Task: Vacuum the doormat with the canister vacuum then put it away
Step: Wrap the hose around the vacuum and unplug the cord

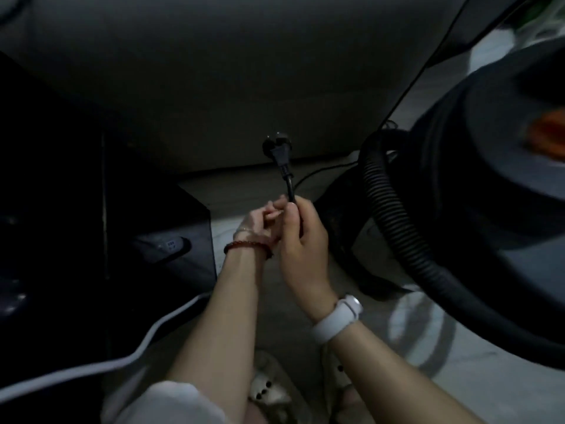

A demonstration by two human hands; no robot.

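Dim light, head view looking down at the floor [412,347]. Right hand [301,240] grips the black power cord [290,191] just below the plug [276,148]; the plug stands up above the fist, prongs pointing up and away toward the pale wall [214,71]. Left hand [260,224] sits just beside the right, fingers curled and touching the cord at the same spot; whether it actually pinches the cord cannot be told. Red bead bracelet [247,244] on left wrist, white watch [336,319] on right wrist. Canister vacuum [504,154] stands at right, dark drum body with an orange patch on top; its black corrugated hose [394,215] loops down along the near side. Dark cabinet [91,209] at left carries a power strip [163,247]; white cable [146,341] runs below it. No readable writing or brand anywhere. Doormat not in view.
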